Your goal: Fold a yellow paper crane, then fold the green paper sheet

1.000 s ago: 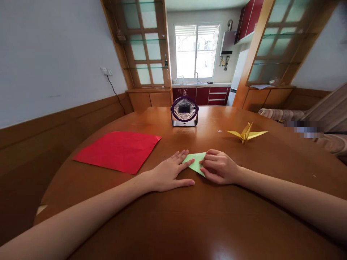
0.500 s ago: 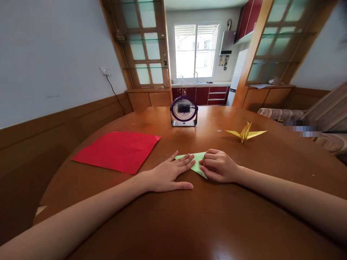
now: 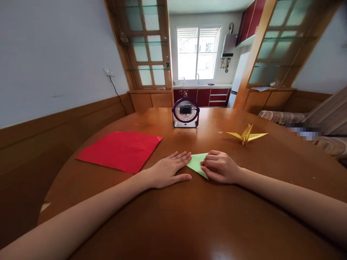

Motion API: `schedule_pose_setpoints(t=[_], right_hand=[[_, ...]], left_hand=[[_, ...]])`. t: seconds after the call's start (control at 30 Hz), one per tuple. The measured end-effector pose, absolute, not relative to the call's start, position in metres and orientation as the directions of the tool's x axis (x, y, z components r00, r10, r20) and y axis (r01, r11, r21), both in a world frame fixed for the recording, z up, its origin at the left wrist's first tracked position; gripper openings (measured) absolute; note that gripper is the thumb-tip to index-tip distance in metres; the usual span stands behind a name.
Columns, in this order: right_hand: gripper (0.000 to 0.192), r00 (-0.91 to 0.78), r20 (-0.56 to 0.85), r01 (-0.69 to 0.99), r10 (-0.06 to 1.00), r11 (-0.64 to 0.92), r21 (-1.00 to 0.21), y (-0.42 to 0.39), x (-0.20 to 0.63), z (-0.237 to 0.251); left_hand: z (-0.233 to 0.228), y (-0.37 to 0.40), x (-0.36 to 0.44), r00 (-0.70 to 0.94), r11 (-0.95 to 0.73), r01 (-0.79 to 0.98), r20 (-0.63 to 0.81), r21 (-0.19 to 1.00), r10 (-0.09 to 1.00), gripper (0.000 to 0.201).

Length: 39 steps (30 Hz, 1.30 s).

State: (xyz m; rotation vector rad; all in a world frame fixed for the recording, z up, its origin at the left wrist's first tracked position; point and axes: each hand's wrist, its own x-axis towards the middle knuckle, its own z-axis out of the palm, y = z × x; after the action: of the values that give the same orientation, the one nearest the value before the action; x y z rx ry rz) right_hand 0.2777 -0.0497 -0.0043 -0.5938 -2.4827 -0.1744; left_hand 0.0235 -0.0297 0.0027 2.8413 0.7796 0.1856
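A red paper sheet (image 3: 120,150) lies at the left of the table (image 3: 189,216). Your left hand (image 3: 166,170) rests flat, fingers spread, touching the left corner of the green folded paper (image 3: 197,162). Your right hand (image 3: 221,168) presses curled fingers on its right side. A yellow paper crane (image 3: 246,134) stands far right.

Green paper's (image 3: 197,163) right part under right hand (image 3: 221,168)
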Motion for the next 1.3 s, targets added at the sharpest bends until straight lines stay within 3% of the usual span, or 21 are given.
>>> schedule_pose_setpoints(t=[0.17,0.37,0.6,0.87,1.0,1.3], right_hand=[[0.03,-0.739,0.556,0.456,0.381,0.89,-0.004,-0.051,0.278,-0.003],[0.028,-0.733,0.565,0.453,0.379,0.891,-0.01,-0.05,0.277,-0.003],[0.03,-0.733,0.566,0.454,0.378,0.891,-0.008,-0.051,0.276,-0.002],[0.03,-0.736,0.559,0.459,0.382,0.888,-0.003,-0.051,0.277,-0.002],[0.03,-0.739,0.547,0.467,0.393,0.884,-0.004,-0.051,0.277,-0.002],[0.03,-0.737,0.551,0.469,0.391,0.883,0.001,-0.05,0.277,-0.003]], left_hand=[[0.005,-0.024,0.02,0.861,-0.835,0.496,-0.014,0.239,0.508,0.072],[0.004,-0.021,0.016,0.857,-0.83,0.486,0.039,0.274,0.515,0.064],[0.004,-0.02,0.015,0.847,-0.834,0.509,0.048,0.213,0.53,0.066],[-0.002,-0.014,0.012,0.788,-0.825,0.555,0.249,0.108,0.563,0.045],[-0.001,-0.013,0.011,0.794,-0.827,0.561,0.259,0.038,0.55,0.044],[-0.007,-0.009,0.011,0.655,-0.736,0.676,0.416,0.052,0.631,0.038]])
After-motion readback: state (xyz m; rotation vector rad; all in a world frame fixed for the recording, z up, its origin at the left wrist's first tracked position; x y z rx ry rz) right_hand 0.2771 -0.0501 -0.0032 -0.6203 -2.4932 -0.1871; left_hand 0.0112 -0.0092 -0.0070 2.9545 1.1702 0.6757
